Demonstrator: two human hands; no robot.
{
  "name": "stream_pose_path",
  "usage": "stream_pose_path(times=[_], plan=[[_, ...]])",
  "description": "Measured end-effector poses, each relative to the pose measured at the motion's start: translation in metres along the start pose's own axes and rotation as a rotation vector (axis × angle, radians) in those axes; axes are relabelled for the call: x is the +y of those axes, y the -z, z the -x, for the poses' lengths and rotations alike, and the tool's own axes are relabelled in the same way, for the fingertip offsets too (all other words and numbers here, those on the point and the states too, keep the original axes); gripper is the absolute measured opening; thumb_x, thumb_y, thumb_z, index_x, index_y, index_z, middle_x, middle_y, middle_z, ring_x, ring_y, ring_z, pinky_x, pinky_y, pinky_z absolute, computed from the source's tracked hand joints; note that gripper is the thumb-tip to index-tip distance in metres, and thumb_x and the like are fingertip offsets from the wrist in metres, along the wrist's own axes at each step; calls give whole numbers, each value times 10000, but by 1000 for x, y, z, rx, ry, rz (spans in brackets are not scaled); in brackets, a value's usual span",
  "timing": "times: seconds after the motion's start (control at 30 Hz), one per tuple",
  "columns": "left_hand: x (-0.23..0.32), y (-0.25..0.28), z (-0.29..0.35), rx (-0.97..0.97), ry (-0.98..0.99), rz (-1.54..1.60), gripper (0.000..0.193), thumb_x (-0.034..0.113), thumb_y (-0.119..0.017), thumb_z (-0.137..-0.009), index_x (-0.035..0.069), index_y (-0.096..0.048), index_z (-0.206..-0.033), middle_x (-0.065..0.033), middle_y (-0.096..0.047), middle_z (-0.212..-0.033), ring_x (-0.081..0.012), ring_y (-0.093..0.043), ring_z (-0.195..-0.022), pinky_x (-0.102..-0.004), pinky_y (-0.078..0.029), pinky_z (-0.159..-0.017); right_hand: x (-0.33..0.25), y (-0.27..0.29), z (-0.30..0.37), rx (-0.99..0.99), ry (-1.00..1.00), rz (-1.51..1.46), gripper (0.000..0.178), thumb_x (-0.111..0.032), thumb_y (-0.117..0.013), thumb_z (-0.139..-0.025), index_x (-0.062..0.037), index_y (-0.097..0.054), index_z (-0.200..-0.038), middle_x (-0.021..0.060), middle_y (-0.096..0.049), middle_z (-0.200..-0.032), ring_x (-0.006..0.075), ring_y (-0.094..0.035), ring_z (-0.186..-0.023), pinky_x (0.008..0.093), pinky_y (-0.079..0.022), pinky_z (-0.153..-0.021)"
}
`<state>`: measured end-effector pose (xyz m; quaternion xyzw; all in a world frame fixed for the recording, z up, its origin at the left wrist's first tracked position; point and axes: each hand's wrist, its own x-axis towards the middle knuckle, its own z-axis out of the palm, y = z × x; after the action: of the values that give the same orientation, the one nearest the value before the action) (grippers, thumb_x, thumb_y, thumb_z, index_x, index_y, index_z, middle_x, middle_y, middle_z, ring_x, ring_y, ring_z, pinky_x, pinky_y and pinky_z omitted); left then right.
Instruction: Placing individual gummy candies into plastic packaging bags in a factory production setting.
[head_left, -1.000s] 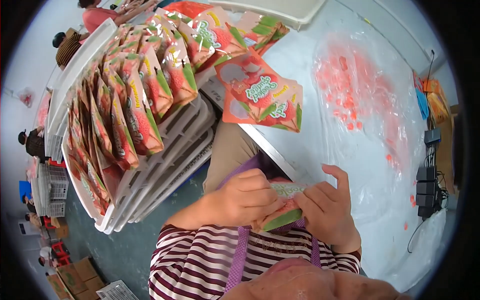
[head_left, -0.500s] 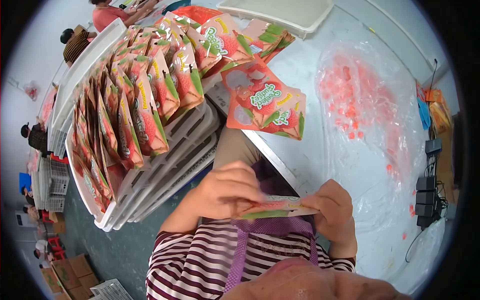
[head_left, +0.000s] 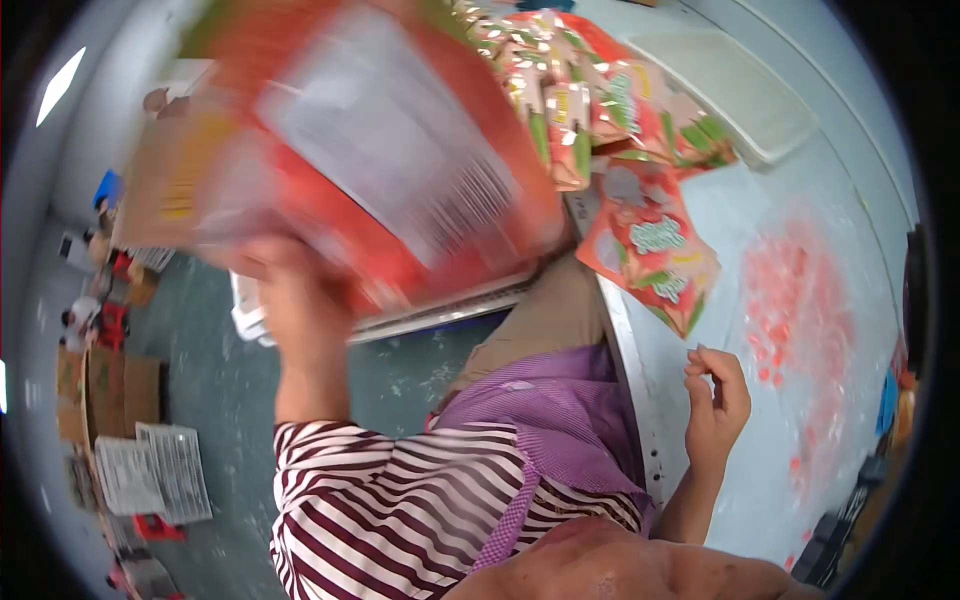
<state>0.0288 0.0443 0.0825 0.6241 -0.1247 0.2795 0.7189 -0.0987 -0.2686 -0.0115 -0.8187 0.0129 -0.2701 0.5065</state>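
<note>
A red and pink snack pouch point(head_left: 400, 150) is raised very near the head camera, its pale back panel and barcode facing me. My left hand point(head_left: 300, 300) is closed around its lower edge; motion smears the pouch and the fingertips. Over the edge of the table my right hand point(head_left: 717, 395) is raised, with curled fingers parted from the thumb and nothing seen between them. Just beyond it lie flat, overlapping pouches point(head_left: 655, 240) with red fruit prints. Filled pouches point(head_left: 565, 110) of the same design stand in rows behind the raised pouch, which hides most of them.
A white tray point(head_left: 243, 305) shows below the raised pouch. On the table to the right lies a clear plastic bag point(head_left: 800, 310) with pink-red pieces. Farther back sits a shallow white tray point(head_left: 770, 95). Cardboard boxes point(head_left: 130, 390) and white crates point(head_left: 160, 465) are on the floor at left.
The pouch was low in front of me between both hands. Now my left hand has carried it up and left, while my right hand has let go and stays at right. The view has shifted left.
</note>
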Motion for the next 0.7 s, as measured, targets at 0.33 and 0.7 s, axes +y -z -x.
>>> stream_pose_path(times=[0.33,0.7], plan=[[-51,188,-117,138,-606,-1060,297,82,-449,-925,34,-528,-1208,-141,-545,-1227,-240,-474,-1186,-321,-342,-995,3,-4,-7,-78,93,-19,217,31,-603,-752,10,-589,-968,113,-580,-941,179,-547,-753,279,-451,-722],[-56,222,-63,-178,57,-950,686,260,-560,-856,36,-221,-1409,-140,-207,-1468,-248,-182,-1355,-335,-176,-1079,27,-12,-13,-127,-48,73,344,32,-602,-736,-11,-566,-1075,125,-587,-1027,220,-558,-873,299,-442,-803]])
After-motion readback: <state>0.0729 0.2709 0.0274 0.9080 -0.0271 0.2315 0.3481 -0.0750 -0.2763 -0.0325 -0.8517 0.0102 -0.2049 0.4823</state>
